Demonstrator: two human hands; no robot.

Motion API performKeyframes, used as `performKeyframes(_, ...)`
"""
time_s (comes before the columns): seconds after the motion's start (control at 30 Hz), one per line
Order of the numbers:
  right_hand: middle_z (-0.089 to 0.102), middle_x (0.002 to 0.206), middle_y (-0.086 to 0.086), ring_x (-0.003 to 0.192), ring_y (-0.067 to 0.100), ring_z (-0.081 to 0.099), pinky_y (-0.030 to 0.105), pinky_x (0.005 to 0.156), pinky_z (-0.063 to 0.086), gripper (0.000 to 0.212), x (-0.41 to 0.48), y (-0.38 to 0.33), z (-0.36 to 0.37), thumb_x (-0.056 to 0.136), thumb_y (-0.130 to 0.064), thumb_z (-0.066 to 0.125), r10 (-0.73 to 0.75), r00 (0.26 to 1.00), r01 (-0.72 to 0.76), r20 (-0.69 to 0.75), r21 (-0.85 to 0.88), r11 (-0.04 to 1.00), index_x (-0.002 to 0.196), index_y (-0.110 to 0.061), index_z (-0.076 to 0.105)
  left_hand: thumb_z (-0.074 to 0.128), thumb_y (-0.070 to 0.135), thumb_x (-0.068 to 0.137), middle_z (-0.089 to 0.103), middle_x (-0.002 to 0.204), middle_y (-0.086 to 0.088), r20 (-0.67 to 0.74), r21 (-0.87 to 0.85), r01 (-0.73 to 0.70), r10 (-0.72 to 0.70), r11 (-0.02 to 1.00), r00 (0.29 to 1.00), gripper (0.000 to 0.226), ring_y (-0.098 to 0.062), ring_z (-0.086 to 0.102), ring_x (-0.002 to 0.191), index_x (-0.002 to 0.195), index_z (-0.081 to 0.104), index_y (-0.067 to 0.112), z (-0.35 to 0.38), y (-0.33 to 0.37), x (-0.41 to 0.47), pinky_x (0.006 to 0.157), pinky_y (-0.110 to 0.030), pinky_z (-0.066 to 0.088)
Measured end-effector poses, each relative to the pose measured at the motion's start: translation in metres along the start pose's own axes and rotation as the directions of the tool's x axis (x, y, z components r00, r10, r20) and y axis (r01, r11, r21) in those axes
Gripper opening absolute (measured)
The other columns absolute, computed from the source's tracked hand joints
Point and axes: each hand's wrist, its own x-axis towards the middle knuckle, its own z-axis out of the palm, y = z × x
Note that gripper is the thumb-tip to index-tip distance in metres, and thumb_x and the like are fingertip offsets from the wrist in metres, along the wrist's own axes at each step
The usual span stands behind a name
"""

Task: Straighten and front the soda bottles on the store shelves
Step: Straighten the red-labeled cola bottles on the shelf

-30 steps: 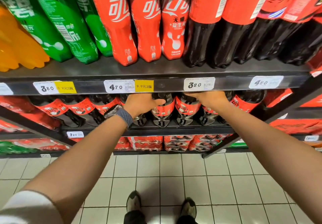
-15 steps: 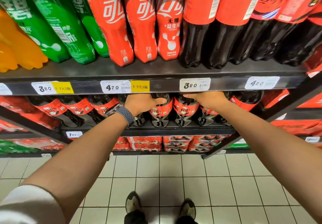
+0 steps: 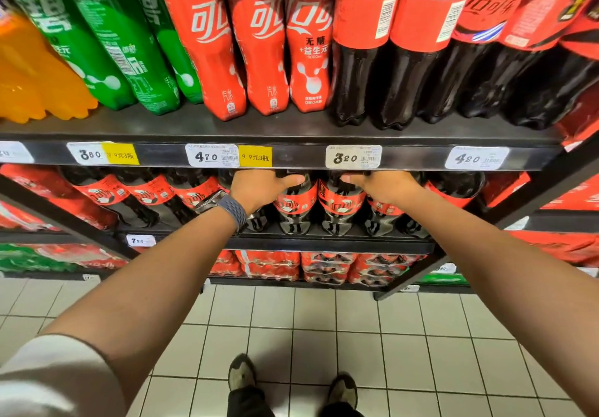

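Unmoved, left hand [image 3: 259, 188], right hand [image 3: 387, 186] grip bottles [image 3: 338, 204] on black shelf [image 3: 324, 247].

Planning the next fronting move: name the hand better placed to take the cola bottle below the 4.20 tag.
Right. The right hand is nearer to that cola bottle on the same shelf; the left hand lies farther off, beyond the right hand.

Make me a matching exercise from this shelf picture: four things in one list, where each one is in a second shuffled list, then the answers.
Things:
1. green bottles
2. orange bottles
3. left hand
4. shoes

Places:
A. on the tiled floor
B. far left of the upper shelf
C. gripping a cola bottle on the shelf below
D. between the orange and the red bottles

Pairs: 1-D, 2-B, 3-C, 4-A
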Motion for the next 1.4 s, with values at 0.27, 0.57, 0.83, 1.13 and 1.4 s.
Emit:
performKeyframes(0.27, 0.057, 0.132, 0.002, 0.101, 0.024, 0.059, 0.034, 0.08, 0.05, 0.051, -0.006, -0.006, 0.003, 0.095, -0.053, 0.042, -0.019, 0.999, 0.014, -0.029, -0.161, 0.987, 0.143, -0.036, 0.037, 0.053, 0.071, 0.079, 0.066, 0.115, 0.004, -0.111, 0.076, -0.03, 0.038, 0.997, 0.993, 0.057, -0.022, 0.061, 0.104, 0.123, 0.06, 0.035, 0.005, 0.006, -0.003, 0.072, -0.031, 0.049)
performKeyframes(0.57, 0.058, 0.115, 0.012, 0.105, 0.03, 0.052, 0.038, 0.087, 0.047, 0.037, -0.059, 0.04, 0.004, 0.095, -0.032, 0.05, -0.26, 0.862, 0.18, -0.434, -0.218, 0.959, 0.126, -0.013, 0.05, 0.048, 0.076, 0.079, 0.07, 0.087, -0.004, -0.14, 0.197, -0.02, 0.048, 0.98, 0.989, 0.063, -0.027, 0.066, 0.082, 0.112, 0.067, 0.025, 0.008, 0.009, -0.006, 0.06, -0.028, 0.042)
performKeyframes(0.83, 0.045, 0.115, 0.011, 0.111, 0.031, 0.044, 0.028, 0.098, 0.033, 0.043, -0.089, 0.118, -0.018, 0.085, -0.007, 0.057, -0.158, 0.77, 0.079, -0.619, -0.152, 0.985, 0.127, -0.007, 0.046, 0.06, 0.04, 0.089, 0.051, 0.105, -0.013, -0.401, -0.094, -0.141, 0.092, 0.986, 0.911, 0.04, -0.033, 0.045, 0.1, 0.11, 0.051, 0.007, 0.042, 0.035, -0.051, 0.091, -0.048, 0.038)
performKeyframes(1.13, 0.052, 0.128, 0.022, 0.123, 0.033, 0.046, 0.032, 0.104, 0.033, 0.044, -0.072, 0.14, -0.037, 0.09, -0.013, 0.06, 0.213, 0.79, 0.018, -0.574, 0.369, 0.929, 0.128, 0.005, 0.047, 0.057, 0.02, 0.092, 0.052, 0.131, -0.01, -0.181, -0.182, -0.358, 0.327, 0.916, 0.928, 0.046, -0.025, 0.044, 0.119, 0.136, 0.046, 0.012, 0.065, 0.13, -0.038, 0.101, -0.034, 0.038)
performKeyframes(1.4, 0.051, 0.138, 0.014, 0.13, 0.032, 0.04, 0.037, 0.109, 0.029, 0.055, -0.033, 0.143, -0.038, 0.084, -0.039, 0.067, 0.316, 0.82, -0.13, -0.477, 0.382, 0.915, 0.131, -0.014, 0.056, 0.052, 0.029, 0.096, 0.06, 0.114, -0.026, 0.08, -0.101, -0.197, 0.205, 0.975, 0.975, 0.042, -0.041, 0.056, 0.105, 0.122, 0.05, -0.003, 0.072, 0.184, -0.008, 0.081, -0.035, 0.039)
